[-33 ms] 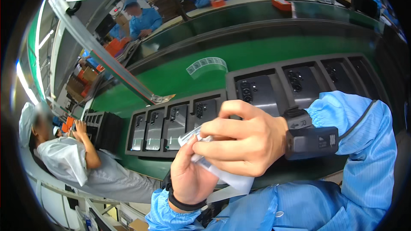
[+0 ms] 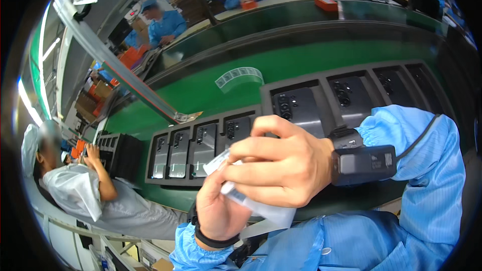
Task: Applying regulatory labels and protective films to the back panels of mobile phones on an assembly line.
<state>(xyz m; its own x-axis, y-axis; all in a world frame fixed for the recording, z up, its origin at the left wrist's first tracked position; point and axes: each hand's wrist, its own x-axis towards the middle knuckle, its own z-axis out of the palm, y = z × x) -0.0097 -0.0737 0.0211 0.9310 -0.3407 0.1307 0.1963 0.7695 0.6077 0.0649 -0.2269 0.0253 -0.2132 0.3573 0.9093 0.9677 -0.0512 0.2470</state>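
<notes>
Close in front of me, both hands are together on a translucent film strip (image 2: 278, 217). My right hand (image 2: 286, 165) comes across from the right with its fingers bent, pinching the strip's upper end. My left hand (image 2: 218, 206) is below it, its thumb and fingers closed on the same piece. Part of the film is hidden between the fingers, and its loose tail hangs down under the right palm. Just beyond the hands, a dark smartphone (image 2: 304, 113) lies camera side up in a grey foam tray (image 2: 346, 71). Several more phones lie in the left foam tray (image 2: 189, 131).
A curved strip of clear labels (image 2: 239, 74) lies on the green conveyor belt (image 2: 291, 60). A metal post (image 2: 125, 73) rises at the left. One co-worker (image 2: 75, 185) handles things beside a stack of dark trays (image 2: 123, 153); others sit across the line.
The view has shifted slightly, and the scene sits a little further left. Both hands keep hold of the film strip.
</notes>
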